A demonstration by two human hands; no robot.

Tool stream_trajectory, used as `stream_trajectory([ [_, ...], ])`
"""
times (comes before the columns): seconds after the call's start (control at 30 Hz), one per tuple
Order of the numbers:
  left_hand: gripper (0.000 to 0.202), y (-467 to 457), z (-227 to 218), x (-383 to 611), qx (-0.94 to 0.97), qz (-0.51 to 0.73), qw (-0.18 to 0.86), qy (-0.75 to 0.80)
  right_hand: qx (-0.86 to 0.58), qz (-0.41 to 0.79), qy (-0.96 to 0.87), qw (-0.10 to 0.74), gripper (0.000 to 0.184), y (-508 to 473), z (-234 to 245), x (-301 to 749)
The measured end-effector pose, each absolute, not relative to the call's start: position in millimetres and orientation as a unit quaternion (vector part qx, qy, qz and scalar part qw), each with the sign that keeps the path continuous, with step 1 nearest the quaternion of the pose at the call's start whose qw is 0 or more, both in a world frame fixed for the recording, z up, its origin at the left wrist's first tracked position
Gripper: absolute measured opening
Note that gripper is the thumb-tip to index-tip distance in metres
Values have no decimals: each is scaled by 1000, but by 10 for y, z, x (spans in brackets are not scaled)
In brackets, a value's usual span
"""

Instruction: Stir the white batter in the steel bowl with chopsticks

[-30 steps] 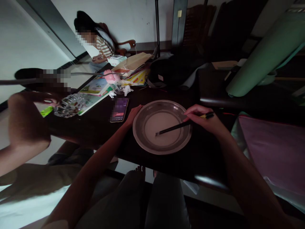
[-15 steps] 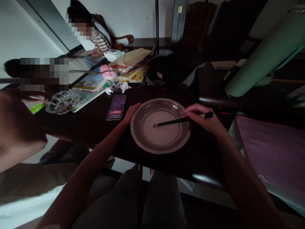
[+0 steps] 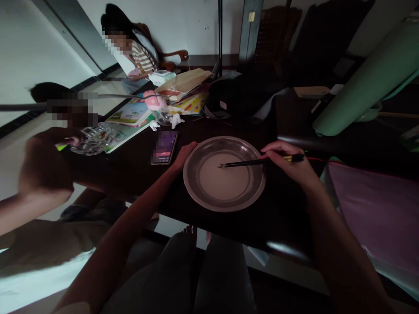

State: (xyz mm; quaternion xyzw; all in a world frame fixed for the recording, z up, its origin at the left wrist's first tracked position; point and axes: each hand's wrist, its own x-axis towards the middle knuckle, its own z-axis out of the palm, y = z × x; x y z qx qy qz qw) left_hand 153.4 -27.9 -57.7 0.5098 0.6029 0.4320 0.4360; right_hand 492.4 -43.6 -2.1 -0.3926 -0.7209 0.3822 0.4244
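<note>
A dark, glossy tabletop [image 3: 234, 224] underlies everything here, and on it sits a round, shallow, wide-rimmed grey metal dish [image 3: 191, 175], in the same spot between the hands as a second ago. The bare left hand [image 3: 183, 158] remains at the left edge of the dish; its fingers run to the rim, but I cannot tell whether they clasp it or merely rest there. The bare right hand [image 3: 279, 153], just off the right edge of the dish, still pinches its load between thumb and fingers. A rectangular phone with a lit purple screen [image 3: 166, 147] lies left of the dish, well clear of the rim and unmoved. The pinched load, a pair of thin black chopsticks with gold bands [image 3: 244, 163], reaches in over the right rim of the dish, held nearly side by side and now lying flatter across the view. What has changed most is their tips [image 3: 221, 166]: a second ago they were over the near left part of the dish floor, and now they are a little beyond its middle. That suggests the dish is being kept steady while the tips do the moving; whether they touch the floor or grip anything small is too dim to tell.
</note>
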Motion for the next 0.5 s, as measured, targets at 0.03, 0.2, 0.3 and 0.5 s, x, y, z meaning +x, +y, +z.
stream_trajectory([
  [0.03, 42, -277, -592, 1525, 510, 432, 441, 599, -405, 377, -710, 436, 6, -425, -13, 4968],
  [0.2, 48, -279, -610, 1500, 541, 427, 446, 571, -394, 411, -693, 442, 9, -418, -27, 5021],
  [0.3, 49, -293, -582, 1507, 582, 429, 428, 542, -367, 417, -726, 406, 7, -444, -65, 4892],
  [0.5, 48, -293, -568, 1511, 592, 419, 418, 547, -403, 386, -701, 445, 7, -403, -43, 4989],
])
